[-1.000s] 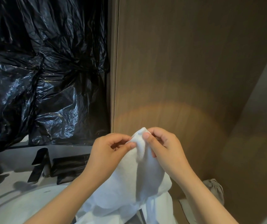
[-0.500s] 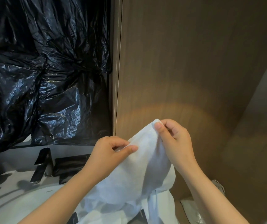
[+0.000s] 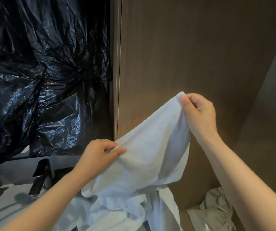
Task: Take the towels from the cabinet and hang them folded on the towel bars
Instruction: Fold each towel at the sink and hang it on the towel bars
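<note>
White cloth sits clamped in both grips. The right grip (image 3: 199,114) pinches a top corner of the towel (image 3: 150,155) between thumb and curled fingers, high against the wooden panel (image 3: 192,55). The left grip (image 3: 100,154) pinches the same upper edge, lower and to the left. The towel sags between the 2, with its lower part bunched over the pale bench (image 3: 3,210).

The step looks like spreading the towel for a fold. It would go best with the left grip slid out to the far corner, both grips level and the edge drawn taut, so the bunched part falls free.

A black faucet (image 3: 41,175) stands just beside the left forearm and could catch the hanging cloth. Crinkled black plastic sheeting (image 3: 42,80) covers the wall behind. A grey crumpled cloth (image 3: 215,205) lies low at the right. No towel bar is in view.
</note>
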### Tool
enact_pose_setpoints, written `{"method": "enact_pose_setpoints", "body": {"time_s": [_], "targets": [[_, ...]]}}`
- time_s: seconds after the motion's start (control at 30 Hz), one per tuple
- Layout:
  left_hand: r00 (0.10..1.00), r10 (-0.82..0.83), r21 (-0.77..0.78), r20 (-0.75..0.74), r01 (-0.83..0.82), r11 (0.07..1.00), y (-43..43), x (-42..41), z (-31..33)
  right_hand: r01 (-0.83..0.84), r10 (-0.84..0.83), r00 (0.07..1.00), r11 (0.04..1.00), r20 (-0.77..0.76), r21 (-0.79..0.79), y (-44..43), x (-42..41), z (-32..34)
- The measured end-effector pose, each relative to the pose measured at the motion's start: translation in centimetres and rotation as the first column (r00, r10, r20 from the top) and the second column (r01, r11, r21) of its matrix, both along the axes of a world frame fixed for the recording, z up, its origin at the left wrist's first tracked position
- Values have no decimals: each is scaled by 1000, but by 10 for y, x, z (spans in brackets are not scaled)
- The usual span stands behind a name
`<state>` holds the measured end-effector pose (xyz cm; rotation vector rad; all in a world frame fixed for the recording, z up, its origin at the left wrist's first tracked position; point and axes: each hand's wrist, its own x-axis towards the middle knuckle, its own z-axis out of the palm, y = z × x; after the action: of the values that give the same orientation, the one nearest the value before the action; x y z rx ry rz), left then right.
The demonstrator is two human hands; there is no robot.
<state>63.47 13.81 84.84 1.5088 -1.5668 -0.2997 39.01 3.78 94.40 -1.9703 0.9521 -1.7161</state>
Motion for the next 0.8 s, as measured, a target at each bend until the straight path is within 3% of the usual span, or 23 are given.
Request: {"method": "enact_pose_setpoints", "body": {"time_s": [0.33,0.57,0.8], "targets": [[982,150,40,118,-156,987,-32,43,45,149,-148,989,986,19,-75,-35,-22,61],[931,320,-201,178,-284,938,-57,85,113,242,-235,964,969,127,-45,-56,-42,88],[897,395,-442,199,-277,853,-65,81,167,322,-331,928,943,172,80,-71,-52,101]]}}
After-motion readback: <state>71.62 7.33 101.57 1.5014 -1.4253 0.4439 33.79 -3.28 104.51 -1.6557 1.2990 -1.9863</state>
